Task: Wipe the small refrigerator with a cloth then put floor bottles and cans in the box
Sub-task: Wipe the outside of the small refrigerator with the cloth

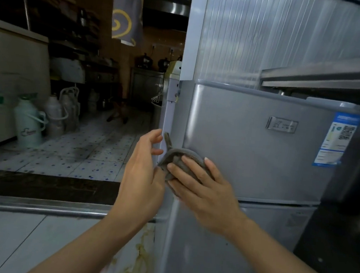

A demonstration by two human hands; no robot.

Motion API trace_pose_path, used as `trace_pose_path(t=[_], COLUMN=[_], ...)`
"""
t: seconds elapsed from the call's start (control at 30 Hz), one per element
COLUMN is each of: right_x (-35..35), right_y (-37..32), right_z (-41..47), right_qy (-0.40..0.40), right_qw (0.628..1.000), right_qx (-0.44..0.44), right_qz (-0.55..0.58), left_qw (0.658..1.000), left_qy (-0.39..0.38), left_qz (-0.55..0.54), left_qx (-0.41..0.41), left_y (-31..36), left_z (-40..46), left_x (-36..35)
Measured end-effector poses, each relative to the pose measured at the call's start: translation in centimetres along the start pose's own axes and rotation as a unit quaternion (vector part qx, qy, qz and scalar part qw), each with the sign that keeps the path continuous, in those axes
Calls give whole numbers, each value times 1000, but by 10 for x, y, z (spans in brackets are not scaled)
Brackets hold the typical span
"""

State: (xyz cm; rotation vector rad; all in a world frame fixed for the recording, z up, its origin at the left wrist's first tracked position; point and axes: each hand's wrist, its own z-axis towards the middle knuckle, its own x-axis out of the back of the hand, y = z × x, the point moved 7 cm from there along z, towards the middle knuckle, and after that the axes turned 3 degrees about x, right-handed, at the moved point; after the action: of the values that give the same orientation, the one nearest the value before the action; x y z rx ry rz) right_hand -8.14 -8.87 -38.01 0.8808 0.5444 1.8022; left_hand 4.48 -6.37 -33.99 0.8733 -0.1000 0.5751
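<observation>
Pressing a folded grey cloth (180, 161) against the lower left corner of the upper door of a small silver two-door refrigerator (248, 154), the person's right hand (205, 190) lies flat over the fabric with its fingers spread and nearly straight. A thin tail of the cloth sticks up along the door's left edge. The left hand (143, 174) is just beside it, at the same edge: its lower fingers meet the cloth's left side, but whether they pinch it or only touch it cannot be told, while the thumb and upper fingers are loosely parted and hold nothing.

On the upper door sit a small metal badge (282, 124) near the middle and a blue and white label (336, 140) at the right edge. Behind the refrigerator stands a ribbed silver wall panel (269, 35). To the left, across a raised metal sill (61, 207), a speckled tile floor (83, 150) carries a pale green thermos flask (28, 122) and several white plastic jugs (65, 110) along a cream cabinet (11, 75).
</observation>
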Motion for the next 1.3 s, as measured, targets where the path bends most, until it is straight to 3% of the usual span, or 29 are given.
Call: trace_pose_path(t=[0.23,0.37,0.5,0.6,0.73,0.97,1.03,1.13,1.23,1.3], right_x=[41,24,11,20,38,23,24,28,28,25], right_y=[97,65,27,43,99,97,126,164,165,140], right_z=[18,-22,-76,-72,-38,-97,-129,-174,-175,-155], right_qy=[65,34,-41,-21,54,34,34,60,92,105], right_qw=[985,978,985,988,965,946,912,818,753,730], right_qx=[-155,-203,-160,-150,-257,-322,-409,-570,-645,-669], right_qz=[-48,40,47,14,-4,12,10,57,92,97], left_qw=[999,998,992,993,994,995,996,995,995,995], left_qy=[-13,23,60,67,77,77,74,78,82,83], left_qz=[34,63,106,92,69,54,51,45,43,47], left_qx=[1,5,23,28,34,22,23,30,29,31], left_y=[9,12,8,5,0,-3,-5,-9,-9,-11], left_z=[0,-1,4,4,3,3,4,2,3,3], left_x=[-27,-46,-51,-51,-53,-54,-54,-56,-57,-58])
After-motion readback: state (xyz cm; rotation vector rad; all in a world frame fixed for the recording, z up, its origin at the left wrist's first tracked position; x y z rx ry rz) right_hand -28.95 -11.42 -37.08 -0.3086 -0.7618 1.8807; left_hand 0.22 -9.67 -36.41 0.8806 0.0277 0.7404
